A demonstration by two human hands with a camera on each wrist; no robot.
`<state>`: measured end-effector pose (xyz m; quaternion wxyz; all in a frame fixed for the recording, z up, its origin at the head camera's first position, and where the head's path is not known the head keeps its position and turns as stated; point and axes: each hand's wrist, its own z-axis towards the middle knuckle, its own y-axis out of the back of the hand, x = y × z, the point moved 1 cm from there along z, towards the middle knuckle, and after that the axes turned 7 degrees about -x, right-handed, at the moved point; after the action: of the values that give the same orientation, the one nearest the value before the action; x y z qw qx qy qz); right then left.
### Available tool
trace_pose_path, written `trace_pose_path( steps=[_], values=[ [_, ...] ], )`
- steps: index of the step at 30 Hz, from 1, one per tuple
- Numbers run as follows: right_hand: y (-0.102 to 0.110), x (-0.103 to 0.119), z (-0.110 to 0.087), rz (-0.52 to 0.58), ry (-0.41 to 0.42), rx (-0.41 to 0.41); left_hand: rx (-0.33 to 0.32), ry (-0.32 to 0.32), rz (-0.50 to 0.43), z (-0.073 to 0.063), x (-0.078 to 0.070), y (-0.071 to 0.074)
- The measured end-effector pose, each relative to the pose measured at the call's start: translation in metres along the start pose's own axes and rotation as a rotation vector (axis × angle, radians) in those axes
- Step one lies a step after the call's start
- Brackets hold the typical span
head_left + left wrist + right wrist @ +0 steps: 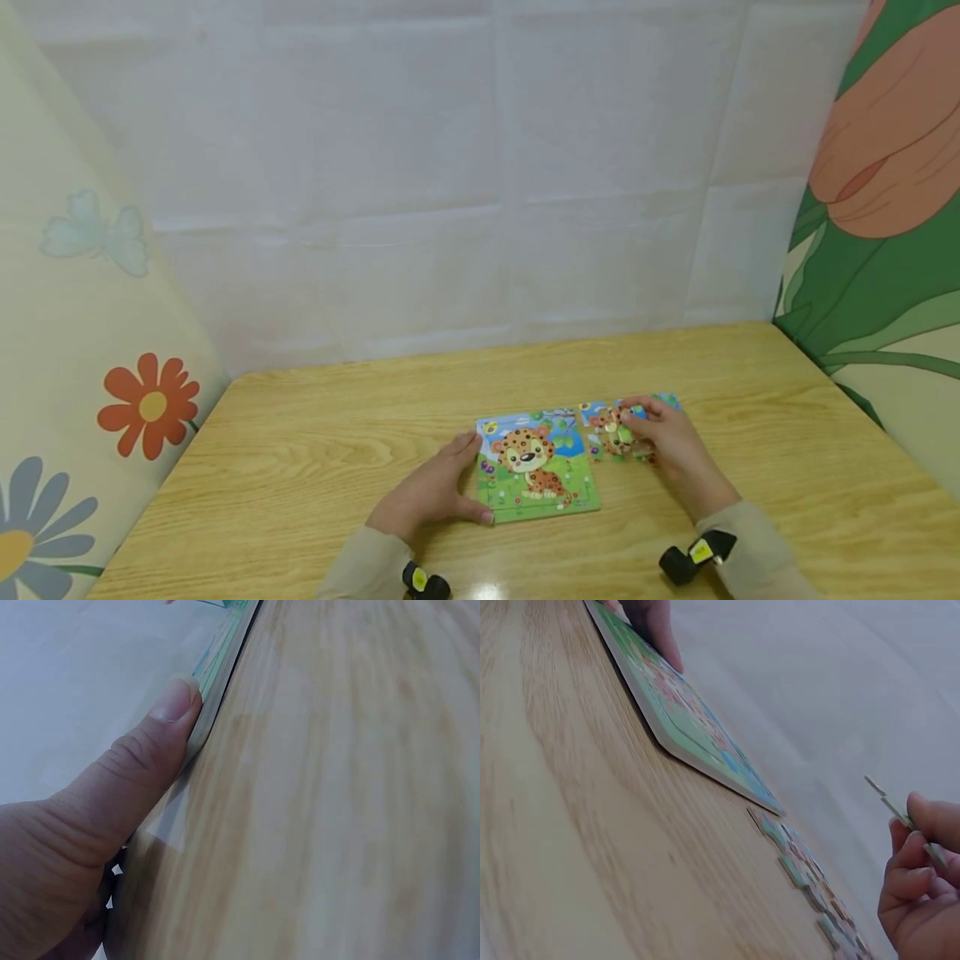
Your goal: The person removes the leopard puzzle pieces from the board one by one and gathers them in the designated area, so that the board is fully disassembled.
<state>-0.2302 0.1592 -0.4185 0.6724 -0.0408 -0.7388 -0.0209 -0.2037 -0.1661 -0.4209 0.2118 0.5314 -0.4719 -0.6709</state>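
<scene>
A square puzzle board [540,462] with a cartoon leopard cub on a green and blue scene lies flat on the table. My left hand [433,492] holds its left side, fingers at the upper corner and thumb [142,750] against the lower corner. To the right of the board, jigsaw pieces [810,881] with a similar leopard picture lie close together on the tabletop. Above them my right hand [675,446] pinches thin puzzle pieces [896,810] between thumb and fingers, raised off the table. How many pieces it holds is hard to tell.
The wood-grain table [322,442] reaches back to a white cloth wall [412,208]. Flower-printed panels [150,406] stand along the left and right sides. Black wrist devices [697,557] sit on both sleeves.
</scene>
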Motion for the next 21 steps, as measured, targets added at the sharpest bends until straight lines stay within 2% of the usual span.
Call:
trace_pose_path(
  steps=[10,14,21],
  values=[
    [0.018,-0.001,-0.003,0.165,-0.008,-0.023,0.001,-0.003,0.000,-0.001,-0.001,0.001],
    [0.026,-0.002,-0.003,0.111,0.005,-0.036,0.004,0.002,-0.004,-0.001,-0.001,0.001],
    [0.041,-0.002,-0.001,-0.076,0.014,-0.074,0.002,0.005,-0.004,-0.001,-0.001,0.001]
  ],
)
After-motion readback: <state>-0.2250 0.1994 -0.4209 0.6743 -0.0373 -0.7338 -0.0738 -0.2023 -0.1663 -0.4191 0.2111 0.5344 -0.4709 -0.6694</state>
